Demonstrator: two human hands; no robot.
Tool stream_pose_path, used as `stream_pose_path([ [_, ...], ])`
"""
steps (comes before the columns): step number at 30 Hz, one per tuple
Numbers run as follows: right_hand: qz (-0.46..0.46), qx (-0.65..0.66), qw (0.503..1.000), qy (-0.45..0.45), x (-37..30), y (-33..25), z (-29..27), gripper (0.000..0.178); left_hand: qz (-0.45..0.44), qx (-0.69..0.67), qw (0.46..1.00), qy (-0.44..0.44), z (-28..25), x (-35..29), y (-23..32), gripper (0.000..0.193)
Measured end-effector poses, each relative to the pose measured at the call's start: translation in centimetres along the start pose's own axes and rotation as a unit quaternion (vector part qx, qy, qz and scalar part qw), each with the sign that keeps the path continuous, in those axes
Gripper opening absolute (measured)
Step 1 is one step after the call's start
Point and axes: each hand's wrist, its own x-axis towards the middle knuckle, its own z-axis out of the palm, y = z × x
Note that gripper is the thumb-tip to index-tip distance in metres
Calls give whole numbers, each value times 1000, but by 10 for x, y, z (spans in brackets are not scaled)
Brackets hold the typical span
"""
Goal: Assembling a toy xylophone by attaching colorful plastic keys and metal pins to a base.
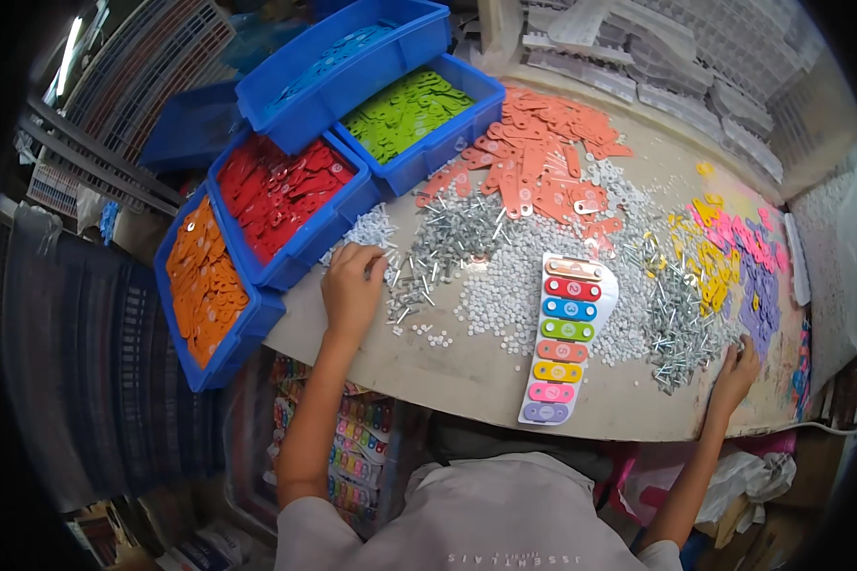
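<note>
A toy xylophone (pixel 566 350) with a white base and a column of coloured bars lies near the table's front edge, between my hands. Most of its bars show small white or metal dots at their ends. My left hand (pixel 352 284) rests at a small heap of white pieces (pixel 371 228) beside the red bin, fingers curled together; what they grip is hidden. On the right, my right hand (pixel 736 369) is at the edge of a pile of metal pins (pixel 681 328), close to the purple bars (pixel 760 293). Its fingers are bent inward, and anything between them is too small to make out.
Blue bins hold orange bars (pixel 205 285), red bars (pixel 281 195), green bars (pixel 409 114) and blue bars (pixel 328 67). Salmon bars (pixel 543 143), white washers (pixel 505 295), more pins (pixel 457 228), yellow bars (pixel 709 257) and pink bars (pixel 733 224) lie loose. White plastic parts (pixel 676 81) stand behind.
</note>
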Motion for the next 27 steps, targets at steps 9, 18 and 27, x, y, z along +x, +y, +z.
stream_pose_path([
  [9,-19,44,998,51,7,-22,-2,11,4,40,998,56,-8,-5,27,10],
  [18,-31,54,996,61,6,-21,-3,8,-79,-406,895,-170,9,-53,107,8],
  [27,56,165,973,154,-8,-47,-11,10,-251,-602,662,-368,31,-63,137,13],
])
